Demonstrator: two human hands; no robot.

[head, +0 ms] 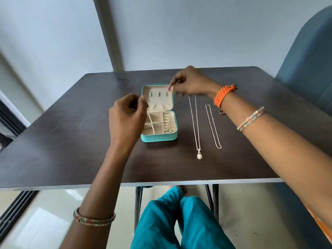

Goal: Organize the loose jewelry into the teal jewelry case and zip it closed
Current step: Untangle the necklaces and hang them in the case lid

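The teal jewelry case (159, 138) lies open on the dark table (71, 141), its cream lid flat at the far side. A small green-stoned piece (167, 131) with a thin chain rests in the case's right compartment. My left hand (125, 119) hovers over the case's left side, thumb and forefinger pinched by the lid's left edge. My right hand (192, 81) is above the lid's far right corner, fingertips pinched too. Whether either pinch holds anything is too fine to see. A pendant necklace (195, 126), a plain chain (212, 126) and a ring (221, 111) lie right of the case.
A blue chair back (309, 56) rises at the table's right rear. The table's near edge (161, 183) runs above my teal-clad knees (179, 221) and dark metal table legs. A window frame (10, 115) is at the left.
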